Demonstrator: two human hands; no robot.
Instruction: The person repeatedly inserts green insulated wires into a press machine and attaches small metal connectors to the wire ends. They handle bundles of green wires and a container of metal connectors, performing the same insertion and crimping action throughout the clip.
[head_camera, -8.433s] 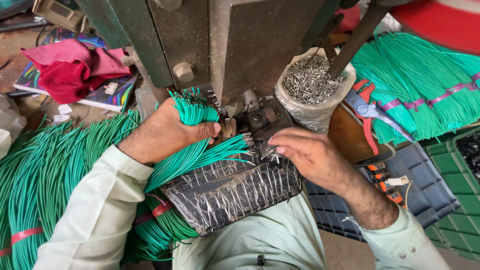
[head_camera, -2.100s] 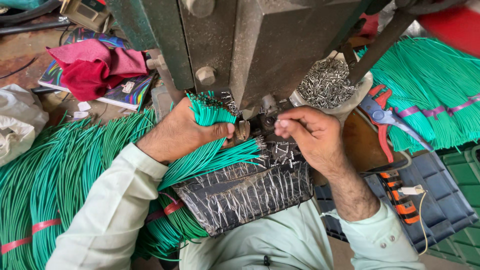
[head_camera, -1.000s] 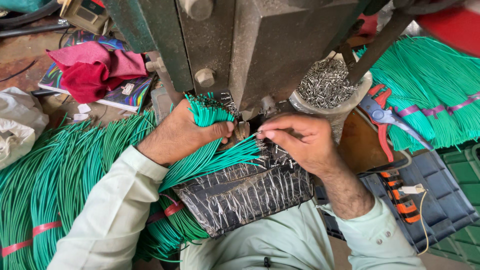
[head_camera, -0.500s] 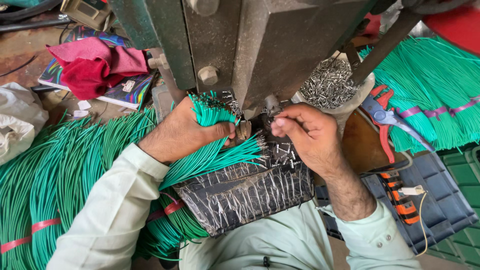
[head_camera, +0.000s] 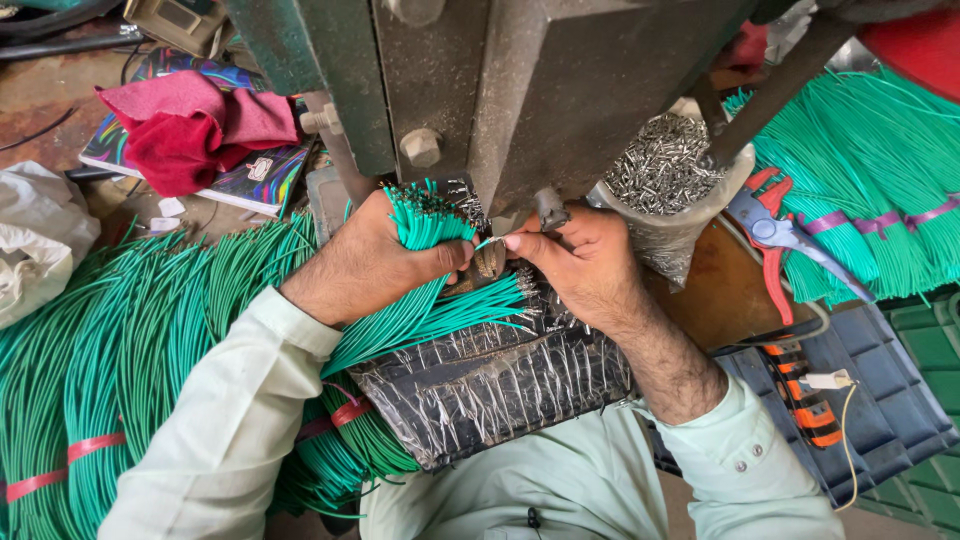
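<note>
Green wires, thin, stiff and bare-tipped, stand clenched as a bundle in the left hand just below the grey press, while the right hand pinches one wire end at the die, seemingly mid-crimp, needing steady alignment next.

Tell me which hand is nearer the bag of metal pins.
Right. The right hand pinches a wire end just beside the bag of metal pins, at its lower left. The left hand grips the green wire bundle farther left, beyond the right hand.
</note>
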